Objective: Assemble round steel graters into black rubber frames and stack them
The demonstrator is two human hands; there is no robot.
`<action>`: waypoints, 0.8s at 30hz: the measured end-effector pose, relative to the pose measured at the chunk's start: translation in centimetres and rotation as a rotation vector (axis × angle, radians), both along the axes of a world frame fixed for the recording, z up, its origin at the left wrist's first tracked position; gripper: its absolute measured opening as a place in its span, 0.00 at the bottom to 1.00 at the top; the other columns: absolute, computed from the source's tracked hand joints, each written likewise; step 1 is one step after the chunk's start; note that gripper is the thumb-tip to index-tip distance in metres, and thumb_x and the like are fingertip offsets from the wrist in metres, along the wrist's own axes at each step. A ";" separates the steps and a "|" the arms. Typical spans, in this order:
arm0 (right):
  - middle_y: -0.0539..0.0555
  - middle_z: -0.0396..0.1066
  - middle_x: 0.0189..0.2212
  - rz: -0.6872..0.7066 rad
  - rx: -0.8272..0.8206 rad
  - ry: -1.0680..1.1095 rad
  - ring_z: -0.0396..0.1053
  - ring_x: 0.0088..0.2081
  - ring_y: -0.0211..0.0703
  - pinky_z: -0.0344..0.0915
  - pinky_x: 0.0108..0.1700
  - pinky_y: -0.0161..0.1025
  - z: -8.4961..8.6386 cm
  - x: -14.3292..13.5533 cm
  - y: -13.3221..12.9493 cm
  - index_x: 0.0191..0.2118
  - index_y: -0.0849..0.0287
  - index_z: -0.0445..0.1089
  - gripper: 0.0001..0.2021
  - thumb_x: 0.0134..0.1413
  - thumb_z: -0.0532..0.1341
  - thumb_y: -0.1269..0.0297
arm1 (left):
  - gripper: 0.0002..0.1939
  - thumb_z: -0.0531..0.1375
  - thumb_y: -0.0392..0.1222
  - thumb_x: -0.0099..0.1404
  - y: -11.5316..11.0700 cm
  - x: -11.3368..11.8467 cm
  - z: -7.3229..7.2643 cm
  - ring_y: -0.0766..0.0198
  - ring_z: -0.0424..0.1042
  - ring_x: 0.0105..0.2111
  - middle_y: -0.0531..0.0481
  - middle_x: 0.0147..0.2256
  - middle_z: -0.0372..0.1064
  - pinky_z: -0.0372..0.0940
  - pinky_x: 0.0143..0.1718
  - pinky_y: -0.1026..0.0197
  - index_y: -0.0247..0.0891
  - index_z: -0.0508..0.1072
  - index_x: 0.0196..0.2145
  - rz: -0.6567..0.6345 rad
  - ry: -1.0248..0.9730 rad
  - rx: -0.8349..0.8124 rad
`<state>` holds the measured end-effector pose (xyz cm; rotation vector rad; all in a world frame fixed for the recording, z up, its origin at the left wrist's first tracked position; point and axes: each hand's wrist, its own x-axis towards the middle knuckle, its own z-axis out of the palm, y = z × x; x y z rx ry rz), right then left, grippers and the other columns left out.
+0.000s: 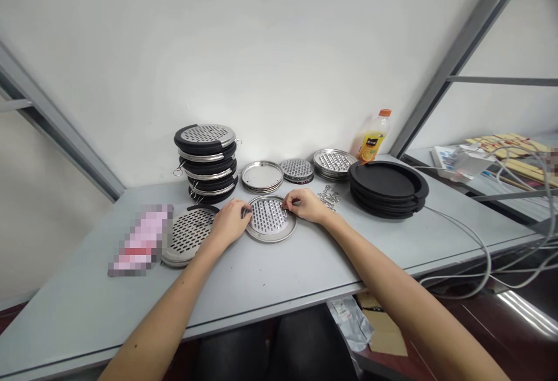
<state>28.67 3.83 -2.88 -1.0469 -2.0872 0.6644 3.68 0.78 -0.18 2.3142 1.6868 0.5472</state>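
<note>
A round metal grater plate point(269, 216) lies within a wider shallow metal tray point(271, 238) on the table in front of me. At its left edge, the thumb and fingers of my left hand point(230, 222) are closed on the plate. My right hand point(304, 204) pinches at the opposite edge, its fingertips partly hidden. Left of these, under my left wrist, a slotted disc with a black rim part point(187, 234) rests on the tabletop. Small metal hooks or clips point(329, 197) lie in a pile just beyond my right hand.
Assembled black-rimmed graters point(208, 160) stand stacked at the back left. Behind my hands are stacked metal trays point(262, 175), grater plates point(297, 169) and more metal discs point(335, 161). Black round rings or trays point(387, 186), a juice bottle point(372, 140) and white cables point(483, 253) are at right.
</note>
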 end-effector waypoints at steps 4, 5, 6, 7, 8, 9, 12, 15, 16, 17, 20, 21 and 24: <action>0.50 0.75 0.28 0.012 0.026 -0.038 0.72 0.32 0.38 0.66 0.36 0.32 0.4 0.0 -0.2 0.21 0.59 0.67 0.11 0.37 0.54 0.82 | 0.07 0.57 0.39 0.63 -0.3 0.0 0.1 0.55 0.71 0.44 0.48 0.43 0.73 0.64 0.48 0.55 0.40 0.75 0.37 -0.001 0.013 0.021; 0.50 0.75 0.28 0.017 0.031 -0.048 0.72 0.32 0.38 0.66 0.37 0.32 0.5 0.0 -0.2 0.21 0.59 0.67 0.11 0.37 0.54 0.82 | 0.07 0.57 0.39 0.63 -0.4 0.0 0.1 0.55 0.71 0.44 0.48 0.43 0.73 0.65 0.47 0.55 0.41 0.75 0.36 0.000 0.014 0.021; 0.50 0.75 0.28 0.020 0.033 -0.059 0.72 0.31 0.38 0.66 0.37 0.32 0.6 0.0 -0.2 0.21 0.59 0.67 0.11 0.37 0.55 0.82 | 0.07 0.57 0.39 0.63 -0.4 0.0 0.2 0.55 0.71 0.44 0.48 0.43 0.73 0.65 0.47 0.55 0.41 0.75 0.36 0.000 0.013 0.018; 0.50 0.75 0.27 0.023 0.032 -0.070 0.71 0.31 0.37 0.66 0.37 0.32 0.7 0.0 -0.3 0.20 0.59 0.67 0.10 0.37 0.55 0.82 | 0.07 0.57 0.39 0.63 -0.4 0.0 0.2 0.56 0.71 0.44 0.48 0.43 0.73 0.65 0.47 0.55 0.41 0.75 0.36 -0.003 0.009 0.015; 0.50 0.75 0.27 0.025 0.027 -0.081 0.71 0.31 0.37 0.66 0.37 0.32 0.8 0.1 -0.3 0.20 0.59 0.67 0.10 0.38 0.55 0.81 | 0.07 0.57 0.39 0.63 -0.4 0.0 0.2 0.56 0.71 0.44 0.49 0.43 0.73 0.65 0.47 0.56 0.41 0.75 0.36 -0.008 0.005 0.011; 0.50 0.75 0.27 0.027 0.019 -0.090 0.71 0.31 0.37 0.65 0.36 0.32 0.9 0.1 -0.3 0.20 0.59 0.67 0.10 0.37 0.55 0.81 | 0.06 0.58 0.39 0.63 -0.4 0.0 0.3 0.56 0.71 0.44 0.49 0.43 0.73 0.65 0.48 0.56 0.41 0.75 0.36 -0.014 0.000 0.008; 0.49 0.74 0.26 0.029 0.000 -0.103 0.71 0.30 0.37 0.65 0.36 0.31 1.0 0.2 -0.3 0.20 0.59 0.67 0.10 0.37 0.55 0.81 | 0.06 0.59 0.39 0.61 -0.5 0.0 0.4 0.56 0.71 0.44 0.50 0.42 0.73 0.64 0.49 0.56 0.42 0.76 0.35 -0.030 -0.012 0.002; 0.49 0.74 0.25 0.032 -0.012 -0.106 0.71 0.29 0.37 0.65 0.35 0.31 1.0 0.3 -0.3 0.21 0.59 0.67 0.09 0.37 0.55 0.80 | 0.06 0.59 0.40 0.61 -0.5 -0.1 0.5 0.56 0.71 0.44 0.50 0.42 0.73 0.64 0.49 0.56 0.42 0.76 0.34 -0.039 -0.017 -0.005; 0.49 0.74 0.25 0.034 -0.018 -0.107 0.70 0.29 0.37 0.64 0.34 0.31 1.0 0.3 -0.3 0.21 0.59 0.67 0.09 0.37 0.54 0.80 | 0.06 0.59 0.41 0.61 -0.5 -0.1 0.6 0.56 0.71 0.44 0.50 0.42 0.73 0.64 0.49 0.56 0.43 0.76 0.34 -0.044 -0.016 -0.011; 0.49 0.73 0.25 0.035 -0.025 -0.106 0.70 0.29 0.37 0.64 0.34 0.31 1.0 0.3 -0.3 0.20 0.60 0.67 0.09 0.36 0.54 0.80 | 0.06 0.59 0.41 0.61 -0.5 -0.2 0.6 0.56 0.71 0.44 0.50 0.42 0.73 0.64 0.49 0.56 0.43 0.77 0.34 -0.048 -0.014 -0.017; 0.49 0.73 0.24 0.037 -0.047 -0.090 0.71 0.29 0.37 0.65 0.34 0.31 0.9 0.3 -0.2 0.20 0.60 0.67 0.09 0.36 0.54 0.80 | 0.06 0.61 0.42 0.59 -0.4 -0.4 0.6 0.56 0.71 0.45 0.50 0.43 0.73 0.64 0.50 0.55 0.44 0.77 0.33 -0.069 -0.014 -0.037; 0.49 0.73 0.24 0.041 -0.060 -0.080 0.71 0.30 0.37 0.65 0.34 0.31 0.9 0.3 -0.2 0.20 0.60 0.67 0.09 0.36 0.54 0.79 | 0.06 0.61 0.42 0.58 -0.3 -0.5 0.5 0.56 0.71 0.45 0.50 0.44 0.72 0.63 0.51 0.56 0.44 0.78 0.33 -0.075 -0.017 -0.041; 0.49 0.73 0.23 0.061 -0.099 -0.059 0.71 0.30 0.38 0.65 0.33 0.31 1.0 0.3 -0.3 0.20 0.60 0.66 0.08 0.36 0.54 0.79 | 0.05 0.62 0.42 0.57 -0.3 -0.6 0.5 0.55 0.70 0.46 0.51 0.47 0.72 0.63 0.52 0.56 0.43 0.78 0.32 -0.078 -0.021 -0.051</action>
